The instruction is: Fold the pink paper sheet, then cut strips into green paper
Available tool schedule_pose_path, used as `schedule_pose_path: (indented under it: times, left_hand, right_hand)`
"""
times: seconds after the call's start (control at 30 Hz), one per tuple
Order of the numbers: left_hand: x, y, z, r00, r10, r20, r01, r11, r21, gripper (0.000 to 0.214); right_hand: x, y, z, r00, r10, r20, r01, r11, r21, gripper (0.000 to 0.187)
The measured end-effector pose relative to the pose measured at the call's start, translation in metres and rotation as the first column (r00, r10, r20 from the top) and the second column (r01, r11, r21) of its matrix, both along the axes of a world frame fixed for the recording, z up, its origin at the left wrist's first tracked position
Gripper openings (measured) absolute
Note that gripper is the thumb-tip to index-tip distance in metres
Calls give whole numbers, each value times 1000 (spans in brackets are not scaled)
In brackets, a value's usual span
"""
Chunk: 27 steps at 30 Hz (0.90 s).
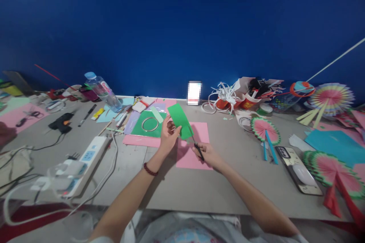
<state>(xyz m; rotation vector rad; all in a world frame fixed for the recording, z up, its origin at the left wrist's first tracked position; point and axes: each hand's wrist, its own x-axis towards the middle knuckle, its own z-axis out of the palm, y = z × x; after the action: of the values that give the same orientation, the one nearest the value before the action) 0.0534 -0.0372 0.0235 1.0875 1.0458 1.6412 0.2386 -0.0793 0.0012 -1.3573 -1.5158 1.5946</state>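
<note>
My left hand point(169, 135) pinches the lower edge of a green paper strip point(179, 120), holding it tilted up above the table. My right hand point(207, 154) is closed round a pair of black-handled scissors point(197, 148), whose blades reach up to the green strip's lower right corner. Both hands hover over a pink paper sheet point(199, 133) lying flat on the grey table point(182, 190). A dark bead bracelet sits on my left wrist.
A green sheet with a metal ring point(149, 124) lies left of the hands. A white power strip point(89, 158) with cables, a black glue gun point(61, 123) and a water bottle point(102, 90) are at left. Paper fans point(265, 130), a phone point(298, 169) and red cups point(246, 103) are at right.
</note>
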Motion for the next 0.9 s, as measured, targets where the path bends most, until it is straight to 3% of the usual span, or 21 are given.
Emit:
schedule_pose_path:
  times: [0.9]
  left_hand:
    - [-1,1,-1,999,-16,35,17,1000,-22,67]
  right_hand:
    - [0,1,10,998,0,62,1,1000,-21,44]
